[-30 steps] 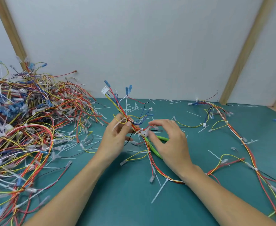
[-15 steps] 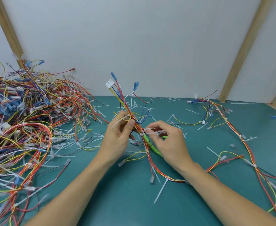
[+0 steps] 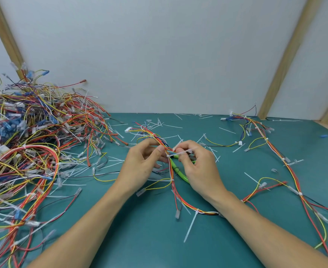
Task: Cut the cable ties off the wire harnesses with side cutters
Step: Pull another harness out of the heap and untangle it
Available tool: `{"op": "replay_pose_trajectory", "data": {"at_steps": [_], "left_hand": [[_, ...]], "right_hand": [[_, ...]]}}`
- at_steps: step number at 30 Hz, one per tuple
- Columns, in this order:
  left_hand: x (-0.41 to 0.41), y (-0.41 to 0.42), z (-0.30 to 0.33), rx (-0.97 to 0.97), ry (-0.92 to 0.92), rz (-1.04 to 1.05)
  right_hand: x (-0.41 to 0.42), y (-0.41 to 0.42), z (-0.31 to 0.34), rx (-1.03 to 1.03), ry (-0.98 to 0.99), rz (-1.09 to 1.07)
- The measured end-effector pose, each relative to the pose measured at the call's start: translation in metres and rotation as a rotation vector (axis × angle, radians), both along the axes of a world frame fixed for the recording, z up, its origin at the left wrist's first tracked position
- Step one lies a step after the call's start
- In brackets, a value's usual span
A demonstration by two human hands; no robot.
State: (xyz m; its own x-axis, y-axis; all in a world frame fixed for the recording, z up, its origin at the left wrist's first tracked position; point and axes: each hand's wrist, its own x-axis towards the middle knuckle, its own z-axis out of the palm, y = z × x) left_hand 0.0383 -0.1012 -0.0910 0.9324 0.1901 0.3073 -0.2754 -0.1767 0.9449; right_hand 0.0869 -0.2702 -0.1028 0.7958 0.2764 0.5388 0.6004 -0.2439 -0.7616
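Left hand (image 3: 141, 163): thumb and fingers curled, pinching the wire harness (image 3: 175, 192) at a bundled point just left of the other hand. Harness is red, yellow and orange wire; it runs from a white connector (image 3: 128, 129) beyond the left hand, through the pinch, then down between the wrists and under the right forearm.

Right hand (image 3: 199, 167): fingers curled, thumb and forefinger pinching a white cable tie (image 3: 179, 153) whose head sits on the harness right at the left thumb tip. Tie's tail lies across the right fingertips, roughly level.

Side cutters (image 3: 180, 172): green handles only, lying on the teal table (image 3: 140, 238) under and between the two hands; cutting end hidden by the right hand. Neither hand grips them.

Another cable tie (image 3: 191, 225) with a long tail hangs off the harness nearer the body, between the forearms.

Far left of the left hand: big tangled pile of harnesses (image 3: 33, 151). Right of the right hand: a single long harness (image 3: 287, 167) stretched out. Cut tie scraps (image 3: 159, 122) scattered beyond both hands.
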Motion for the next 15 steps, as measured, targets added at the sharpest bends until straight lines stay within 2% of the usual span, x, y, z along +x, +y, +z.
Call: {"op": "replay_pose_trajectory", "data": {"at_steps": [5,8,11,15], "left_hand": [[-0.0007,-0.001,0.0006,-0.098,0.057,-0.032],[-0.0005,-0.0006,0.0007,-0.133,0.066,-0.036],[0.0002,0.0003,0.0007,-0.121,0.073,-0.039],[0.0012,0.0023,-0.0001,-0.074,0.07,-0.062]], "right_hand": [[-0.0004,-0.0015,0.0003,-0.039,-0.061,-0.031],[-0.0016,-0.0019,0.0015,-0.072,-0.208,-0.072],[-0.0022,-0.0018,0.0013,-0.114,-0.308,-0.085],[-0.0019,-0.0029,0.0012,-0.091,-0.344,-0.114]]}}
